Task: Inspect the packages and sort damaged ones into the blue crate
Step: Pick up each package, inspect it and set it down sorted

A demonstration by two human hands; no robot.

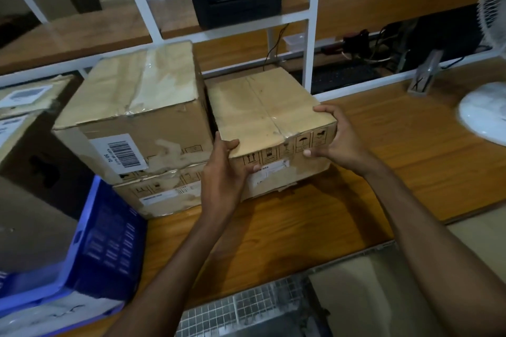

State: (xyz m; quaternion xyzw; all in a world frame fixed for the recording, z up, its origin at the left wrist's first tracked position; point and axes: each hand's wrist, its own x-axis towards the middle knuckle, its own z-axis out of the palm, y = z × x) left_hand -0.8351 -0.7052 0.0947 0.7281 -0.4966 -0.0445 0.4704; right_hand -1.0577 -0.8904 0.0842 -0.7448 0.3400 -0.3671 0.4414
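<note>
Packages (pixel 142 85) of brown cardboard rest on the wooden table (pixel 315 221), with the blue crate (pixel 109 241) just beside them at the lower left. A large taped box (pixel 153 131) with a barcode label sits on a flatter box (pixel 164 194). Touching its right side, a smaller box (pixel 262 107) has a crumpled front edge. The left grip (pixel 221 169) holds its near left corner and the right grip (pixel 342 142) its near right corner.

Bare wooden tabletop (pixel 410 159) lies open near and right of the small brown cardboard box (pixel 262 107). A taller stack of two worn cardboard boxes (pixel 142 150) crowds its left, with only a narrow gap between. A white metal shelf frame (pixel 310 49) blocks the far side, and a blue plastic crate (pixel 109 241) fills the near left.
</note>
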